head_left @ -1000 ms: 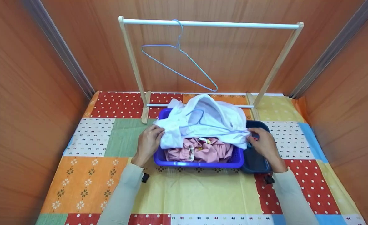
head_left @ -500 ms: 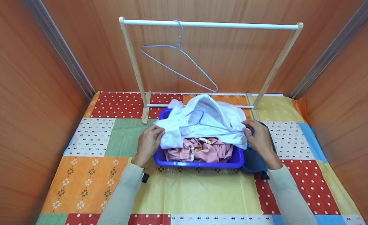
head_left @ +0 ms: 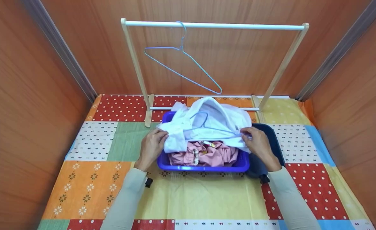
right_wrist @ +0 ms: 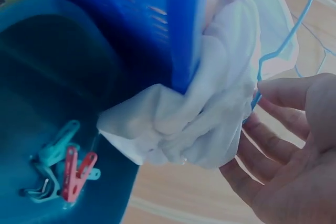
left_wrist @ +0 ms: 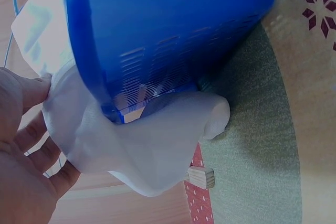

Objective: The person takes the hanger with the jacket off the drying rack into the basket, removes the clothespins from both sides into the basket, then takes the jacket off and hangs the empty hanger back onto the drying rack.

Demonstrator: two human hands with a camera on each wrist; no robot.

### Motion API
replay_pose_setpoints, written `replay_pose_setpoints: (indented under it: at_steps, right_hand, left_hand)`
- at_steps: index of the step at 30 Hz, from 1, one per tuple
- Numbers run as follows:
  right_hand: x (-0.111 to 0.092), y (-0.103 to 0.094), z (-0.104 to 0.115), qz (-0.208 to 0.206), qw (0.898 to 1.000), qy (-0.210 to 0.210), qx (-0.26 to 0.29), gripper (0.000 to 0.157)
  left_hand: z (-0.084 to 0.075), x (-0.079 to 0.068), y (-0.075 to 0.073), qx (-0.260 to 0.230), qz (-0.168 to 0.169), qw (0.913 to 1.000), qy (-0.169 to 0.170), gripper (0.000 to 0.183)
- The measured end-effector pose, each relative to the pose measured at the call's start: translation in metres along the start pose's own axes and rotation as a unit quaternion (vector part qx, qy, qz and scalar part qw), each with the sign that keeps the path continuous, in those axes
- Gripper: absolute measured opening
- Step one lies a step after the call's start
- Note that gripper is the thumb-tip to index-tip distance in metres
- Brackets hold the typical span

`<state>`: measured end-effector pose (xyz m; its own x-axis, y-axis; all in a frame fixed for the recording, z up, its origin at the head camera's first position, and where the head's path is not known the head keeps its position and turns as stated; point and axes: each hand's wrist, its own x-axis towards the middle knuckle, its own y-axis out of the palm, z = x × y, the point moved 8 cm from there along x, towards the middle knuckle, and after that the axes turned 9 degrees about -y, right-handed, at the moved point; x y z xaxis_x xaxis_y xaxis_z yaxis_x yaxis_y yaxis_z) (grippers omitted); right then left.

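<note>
A white garment (head_left: 176, 135), perhaps a shirt, lies bunched over a purple-blue basket (head_left: 203, 168). On it rests a blue wire hanger (head_left: 218, 129); the hanger's left end goes out of sight under the cloth. My left hand (head_left: 151, 147) pinches the garment's left edge between thumb and fingers, beside the basket rim. At the other side, my right hand (head_left: 260, 145) holds the hanger's right end; in the right wrist view its thumb (right_wrist: 283, 93) presses the wire, with the white cloth against the fingers. Pink clothing (head_left: 213, 156) fills the basket's front.
Behind stands a rack with a white rail (head_left: 239, 26), from which a second wire hanger (head_left: 183, 75) hangs. A dark teal bin (head_left: 271, 134) adjoins the basket's right side, with clothespins (right_wrist: 76, 174) inside. Patchwork cloth (head_left: 203, 198) covers the table; wooden panels enclose it.
My right hand has shifted left and inward from the garment's right edge onto the hanger's end, after loosening its hold there. My left hand stays in place on the garment.
</note>
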<state>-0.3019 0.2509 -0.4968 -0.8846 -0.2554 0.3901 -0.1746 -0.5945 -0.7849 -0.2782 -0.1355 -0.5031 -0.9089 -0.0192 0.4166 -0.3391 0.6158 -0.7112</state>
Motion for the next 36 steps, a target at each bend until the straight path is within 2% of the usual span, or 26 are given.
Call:
replay_pose_setpoints:
  at_steps: [4, 8, 15, 27, 36]
  right_hand:
    - [-0.003, 0.002, -0.004, 0.012, 1.0, 0.012, 0.0, 0.016]
    - [-0.003, -0.001, -0.001, 0.006, 1.0, -0.002, -0.01, 0.012]
    - [-0.002, 0.002, 0.002, 0.031, 0.998, -0.023, -0.039, 0.011]
    - [-0.002, 0.002, 0.0, -0.016, 0.999, -0.047, -0.007, 0.006]
    - [0.0, -0.011, 0.007, -0.054, 0.996, -0.064, -0.022, 0.01]
  left_hand:
    - [0.0, 0.0, 0.001, 0.001, 0.0, 1.0, -0.001, 0.012]
    - [0.001, 0.001, 0.002, 0.003, 0.002, 1.0, -0.003, 0.012]
    - [0.002, 0.0, 0.002, -0.001, -0.002, 1.0, -0.002, 0.012]
    - [0.001, 0.0, -0.001, -0.012, -0.003, 0.9999, 0.0, 0.013]
    - [0.002, -0.003, -0.004, -0.019, -0.011, 0.9997, -0.004, 0.011]
